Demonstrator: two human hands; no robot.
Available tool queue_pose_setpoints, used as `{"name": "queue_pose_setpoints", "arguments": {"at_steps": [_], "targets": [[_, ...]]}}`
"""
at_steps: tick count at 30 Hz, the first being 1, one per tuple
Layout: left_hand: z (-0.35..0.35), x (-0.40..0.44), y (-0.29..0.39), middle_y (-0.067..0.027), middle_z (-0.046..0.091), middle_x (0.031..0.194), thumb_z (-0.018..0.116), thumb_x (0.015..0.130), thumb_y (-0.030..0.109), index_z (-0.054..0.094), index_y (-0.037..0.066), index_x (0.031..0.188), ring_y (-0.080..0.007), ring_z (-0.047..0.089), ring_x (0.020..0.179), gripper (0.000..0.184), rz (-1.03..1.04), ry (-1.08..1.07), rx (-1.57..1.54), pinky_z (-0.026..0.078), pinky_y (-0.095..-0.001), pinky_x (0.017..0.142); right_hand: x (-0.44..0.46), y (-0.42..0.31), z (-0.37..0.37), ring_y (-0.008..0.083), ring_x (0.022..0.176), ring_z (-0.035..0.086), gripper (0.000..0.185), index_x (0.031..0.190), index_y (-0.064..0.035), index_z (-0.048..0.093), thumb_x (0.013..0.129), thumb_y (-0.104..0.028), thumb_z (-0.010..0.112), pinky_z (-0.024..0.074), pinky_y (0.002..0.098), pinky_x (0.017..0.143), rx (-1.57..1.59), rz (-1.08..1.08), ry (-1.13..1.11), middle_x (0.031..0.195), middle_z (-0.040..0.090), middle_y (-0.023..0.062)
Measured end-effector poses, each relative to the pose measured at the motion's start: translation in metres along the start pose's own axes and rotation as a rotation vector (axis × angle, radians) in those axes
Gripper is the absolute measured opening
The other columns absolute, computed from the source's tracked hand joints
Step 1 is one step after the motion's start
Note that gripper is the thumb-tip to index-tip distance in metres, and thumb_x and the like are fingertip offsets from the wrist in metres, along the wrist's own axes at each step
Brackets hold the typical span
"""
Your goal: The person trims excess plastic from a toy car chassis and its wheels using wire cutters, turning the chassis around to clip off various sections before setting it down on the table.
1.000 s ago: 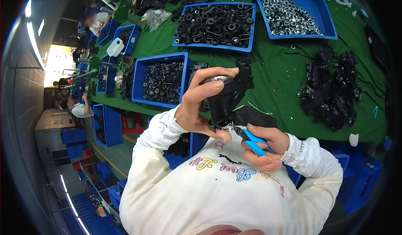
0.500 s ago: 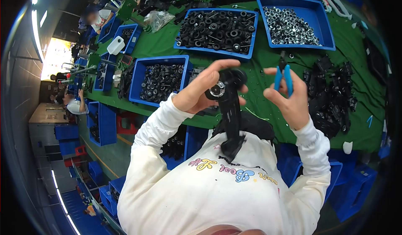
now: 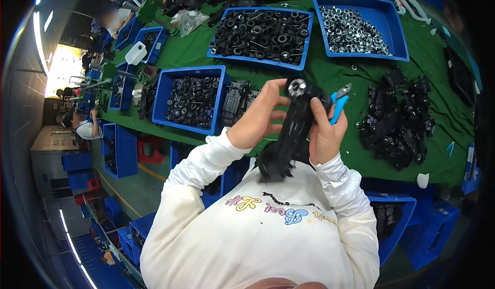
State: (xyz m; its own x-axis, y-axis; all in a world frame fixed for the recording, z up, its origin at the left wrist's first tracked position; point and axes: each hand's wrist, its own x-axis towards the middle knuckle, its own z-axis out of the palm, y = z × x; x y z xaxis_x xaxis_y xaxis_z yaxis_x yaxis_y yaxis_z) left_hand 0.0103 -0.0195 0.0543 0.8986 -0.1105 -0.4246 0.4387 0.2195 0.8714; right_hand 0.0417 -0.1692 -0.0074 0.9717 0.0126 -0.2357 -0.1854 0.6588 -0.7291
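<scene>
A black toy car chassis (image 3: 294, 129) with wheels hangs tilted in front of my chest, its lower end blurred. A silver hub (image 3: 297, 87) shows on the wheel at its upper end. My left hand (image 3: 259, 118) grips the chassis from the left, some fingertips hidden behind it. My right hand (image 3: 328, 137) is closed around blue-handled nippers (image 3: 337, 105), whose metal jaws point up and to the right. The right thumb also presses on the upper right side of the chassis, near a wheel.
Blue trays hold black wheels with axles (image 3: 260, 35), more wheels (image 3: 192, 102) and silver hubs (image 3: 350, 30). Black chassis parts (image 3: 397, 116) are heaped on the green cloth (image 3: 340, 165) at right. A chassis (image 3: 236, 101) lies beside the left tray. Other people sit farther along the table.
My right hand has moved left with the nippers and now touches the chassis. The chassis has shifted slightly right, its hub end turned upward. My left hand has moved right a little.
</scene>
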Motion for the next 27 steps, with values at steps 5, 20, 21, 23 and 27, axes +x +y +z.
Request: {"name": "queue_pose_setpoints", "arguments": {"at_steps": [5, 20, 21, 23, 27], "targets": [[0.009, -0.003, 0.000, -0.0108, 0.058, 0.118, 0.063, 0.092, 0.001, 0.025, 0.009, 0.147, -0.0120, 0.059, 0.100, 0.067, 0.293, 0.005, 0.269, 0.053, -0.0262, 0.081, -0.009, 0.006, -0.004, 0.0015, 0.064, 0.039, 0.025, 0.089, -0.0064, 0.056, 0.083, -0.007, 0.080, 0.0312, 0.0201, 0.056, -0.197, -0.167, 0.054, 0.075, 0.045, -0.0089], [-0.017, -0.023, 0.070, 0.0014, 0.060, 0.075, 0.060, 0.092, 0.003, 0.047, 0.002, 0.142, -0.0001, 0.052, 0.066, 0.052, -0.089, -0.379, 0.525, 0.039, -0.0163, 0.057, -0.029, -0.044, -0.020, 0.0148, 0.086, 0.067, 0.045, 0.117, 0.0037, 0.054, 0.078, 0.000, 0.078, 0.0576, 0.0278, 0.075, -0.247, 0.489, -0.566, 0.102, 0.067, 0.0096], [-0.016, -0.023, 0.064, 0.0010, 0.060, 0.076, 0.060, 0.093, 0.006, 0.047, 0.001, 0.141, -0.0026, 0.055, 0.070, 0.050, -0.079, -0.403, 0.317, 0.043, -0.0189, 0.062, -0.030, -0.041, -0.021, 0.0142, 0.088, 0.067, 0.042, 0.114, 0.0032, 0.055, 0.079, -0.001, 0.077, 0.0564, 0.0277, 0.077, -0.246, 0.457, -0.565, 0.103, 0.067, 0.0096], [-0.018, -0.024, 0.053, -0.0055, 0.064, 0.098, 0.059, 0.095, 0.012, 0.047, 0.001, 0.141, -0.0112, 0.061, 0.093, 0.049, -0.114, -0.430, -0.060, 0.048, -0.0276, 0.086, -0.032, -0.047, -0.017, 0.0136, 0.090, 0.066, 0.041, 0.113, 0.0026, 0.055, 0.079, -0.002, 0.076, 0.0558, 0.0278, 0.078, -0.207, 0.452, -0.551, 0.102, 0.067, 0.0086], [-0.030, -0.018, 0.006, -0.0124, 0.043, 0.145, 0.067, 0.093, 0.020, 0.038, 0.004, 0.147, -0.0196, 0.049, 0.127, 0.064, 0.277, -0.381, 0.098, 0.041, -0.0376, 0.106, -0.036, -0.047, -0.018, 0.0097, 0.084, 0.062, 0.036, 0.109, 0.0008, 0.057, 0.079, -0.005, 0.076, 0.0529, 0.0260, 0.076, -0.137, 0.494, -0.489, 0.091, 0.062, 0.0021]]}}
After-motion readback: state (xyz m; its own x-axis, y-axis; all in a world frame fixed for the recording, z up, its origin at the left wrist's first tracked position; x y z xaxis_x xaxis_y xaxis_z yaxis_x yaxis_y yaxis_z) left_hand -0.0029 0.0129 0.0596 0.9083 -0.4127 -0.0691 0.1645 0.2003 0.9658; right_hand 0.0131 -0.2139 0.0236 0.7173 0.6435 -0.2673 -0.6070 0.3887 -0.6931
